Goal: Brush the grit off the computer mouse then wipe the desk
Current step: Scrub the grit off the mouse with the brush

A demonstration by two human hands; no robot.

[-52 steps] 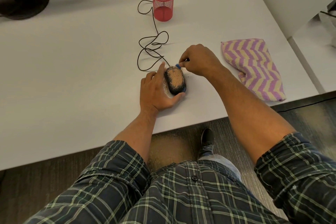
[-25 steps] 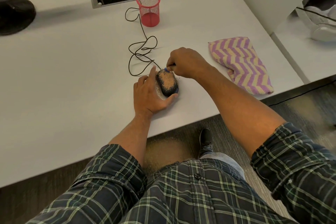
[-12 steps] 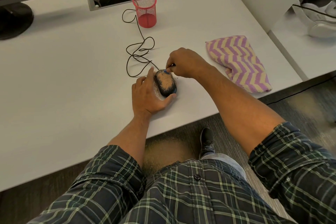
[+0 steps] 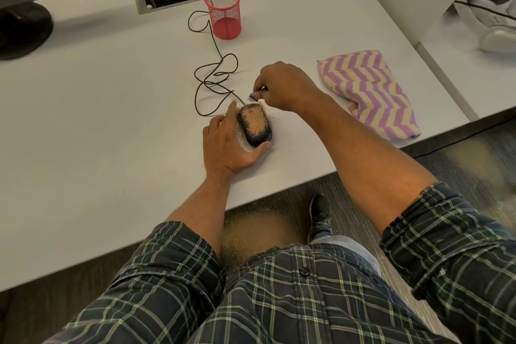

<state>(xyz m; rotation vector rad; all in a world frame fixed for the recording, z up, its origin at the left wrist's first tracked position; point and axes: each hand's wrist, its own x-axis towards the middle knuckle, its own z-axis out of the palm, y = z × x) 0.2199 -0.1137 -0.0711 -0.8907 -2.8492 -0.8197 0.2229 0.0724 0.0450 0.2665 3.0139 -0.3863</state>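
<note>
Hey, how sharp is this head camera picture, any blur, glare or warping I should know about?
Head view: the computer mouse and both hands are fairly sharp; the floor at the right edge is smeared by motion blur; wide-angle bending curves the desk edge; light is soft and even, with faint shadows under the cable and no strong glare.
</note>
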